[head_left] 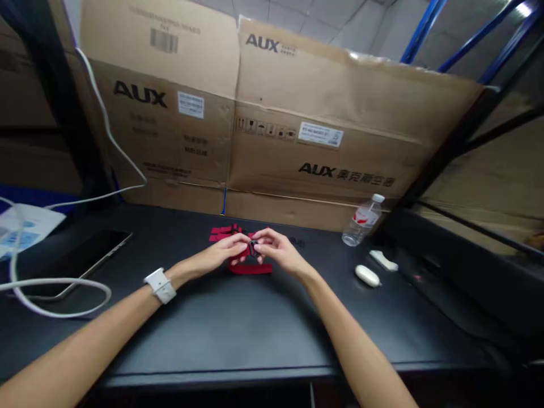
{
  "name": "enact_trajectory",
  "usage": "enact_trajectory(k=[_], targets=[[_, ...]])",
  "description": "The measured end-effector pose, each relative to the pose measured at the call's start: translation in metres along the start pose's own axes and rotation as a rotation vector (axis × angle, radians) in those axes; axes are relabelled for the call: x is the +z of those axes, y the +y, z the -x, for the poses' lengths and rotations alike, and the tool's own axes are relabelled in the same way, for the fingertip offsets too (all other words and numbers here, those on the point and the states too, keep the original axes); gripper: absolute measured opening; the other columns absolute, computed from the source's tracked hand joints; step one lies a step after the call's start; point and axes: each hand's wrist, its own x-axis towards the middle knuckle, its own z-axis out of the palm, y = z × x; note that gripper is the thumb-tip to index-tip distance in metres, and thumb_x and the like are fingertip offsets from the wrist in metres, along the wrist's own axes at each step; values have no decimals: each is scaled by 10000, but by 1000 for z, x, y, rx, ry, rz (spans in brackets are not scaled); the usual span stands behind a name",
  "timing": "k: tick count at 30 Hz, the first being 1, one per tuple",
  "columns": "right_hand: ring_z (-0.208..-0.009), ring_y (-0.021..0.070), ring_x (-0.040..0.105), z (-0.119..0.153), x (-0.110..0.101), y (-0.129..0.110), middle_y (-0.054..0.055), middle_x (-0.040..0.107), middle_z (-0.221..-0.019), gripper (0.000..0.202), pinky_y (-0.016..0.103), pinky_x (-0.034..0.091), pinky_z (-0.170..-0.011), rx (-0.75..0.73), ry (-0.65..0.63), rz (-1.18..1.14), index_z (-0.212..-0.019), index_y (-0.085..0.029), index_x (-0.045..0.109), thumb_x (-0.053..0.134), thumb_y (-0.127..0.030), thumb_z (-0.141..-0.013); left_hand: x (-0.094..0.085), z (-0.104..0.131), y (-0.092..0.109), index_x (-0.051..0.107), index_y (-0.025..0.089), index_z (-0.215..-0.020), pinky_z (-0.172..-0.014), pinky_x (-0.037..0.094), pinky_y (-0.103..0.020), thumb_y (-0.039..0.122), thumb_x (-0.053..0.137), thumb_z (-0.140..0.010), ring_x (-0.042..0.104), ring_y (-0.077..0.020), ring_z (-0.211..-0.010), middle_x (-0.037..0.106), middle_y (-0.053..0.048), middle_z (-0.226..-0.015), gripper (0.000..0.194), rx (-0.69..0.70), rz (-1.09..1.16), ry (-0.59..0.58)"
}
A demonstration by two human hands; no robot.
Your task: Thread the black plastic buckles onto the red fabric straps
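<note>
My left hand and my right hand meet above the middle of the dark table, fingertips closed in a pinch. Between them is a small black loop-shaped buckle, held from the right by my thumb and fingers and from the left by my other fingertips. Red webbing strap lies under and in front of the fingers, partly hidden by them. More red strap pieces with black parts lie just behind my left hand. How the strap joins the buckle cannot be made out.
On the left lie a phone, a white cable and a printed sheet. To the right stand a plastic bottle, a white oval case and a small white object. Cardboard boxes wall the back.
</note>
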Motion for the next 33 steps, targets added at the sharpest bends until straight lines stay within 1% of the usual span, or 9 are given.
enact_trajectory(k=[4, 5, 10, 13, 17, 21, 27, 30, 33], targets=[[-630, 100, 587, -1, -1, 2, -2, 607, -845, 355, 247, 488, -634, -7, 7, -6, -1019, -205, 574, 701, -400, -751, 2, 0, -1, 475, 208, -1097, -670, 395, -233, 325, 626, -842, 554, -133, -801, 608, -24, -933, 318, 40, 8, -69], [-628, 100, 587, -1, -1, 2, -2, 608, -844, 346, 249, 488, -636, -9, 7, -5, -1018, -206, 576, 699, -394, -755, 2, 0, -1, 465, 213, -1107, -676, 396, -237, 320, 626, -842, 554, -133, -806, 612, -29, -954, 327, 46, 15, -76], [-639, 101, 579, 0, -3, 0, -2, 611, -824, 333, 252, 485, -651, -6, -9, -27, -1026, -200, 576, 693, -374, -767, 3, 1, 0, 443, 207, -1110, -592, 346, -229, 407, 561, -874, 485, -105, -631, 588, 5, -781, 331, 73, 30, -70], [-647, 106, 583, 1, -4, 1, -6, 606, -800, 346, 250, 484, -651, 6, -29, -55, -1041, -200, 567, 692, -373, -769, 5, 1, 1, 419, 202, -1107, -582, 336, -228, 429, 550, -878, 479, -103, -618, 588, -2, -773, 348, 98, 69, -80], [-632, 106, 579, 1, -3, 4, -12, 606, -771, 360, 250, 475, -647, 31, -43, -84, -1039, -206, 551, 700, -383, -763, 7, 2, 1, 367, 222, -1151, -576, 327, -225, 429, 554, -879, 483, -107, -624, 578, 6, -763, 390, 134, 92, -73], [-636, 112, 593, 1, -1, 5, -8, 619, -772, 364, 254, 474, -658, 43, -72, -102, -1002, -198, 546, 712, -400, -749, 10, 4, 4, 348, 233, -1160, -585, 325, -223, 395, 516, -908, 481, -102, -643, 595, -5, -817, 344, 134, 31, -67], [-617, 117, 606, 0, 4, 7, -17, 637, -729, 402, 256, 475, -648, 55, -118, -83, -993, -199, 499, 729, -400, -732, 16, 10, 14, 333, 232, -1134, -646, 361, -231, 373, 430, -946, 517, -111, -723, 633, -41, -926, 254, 77, -91, -124], [-594, 115, 602, -1, 6, 9, -16, 632, -719, 377, 240, 461, -602, 34, -96, -42, -965, -191, 502, 726, -389, -736, 15, 11, 16, 339, 227, -1131, -686, 379, -236, 358, 423, -944, 526, -118, -768, 625, -39, -948, 243, 62, -178, -108], [-588, 111, 597, -2, 5, 7, -12, 629, -720, 349, 234, 454, -590, 17, -61, 0, -944, -185, 516, 716, -389, -744, 11, 8, 13, 352, 223, -1125, -689, 383, -238, 345, 409, -944, 521, -123, -765, 623, -32, -934, 226, 94, -229, -100]])
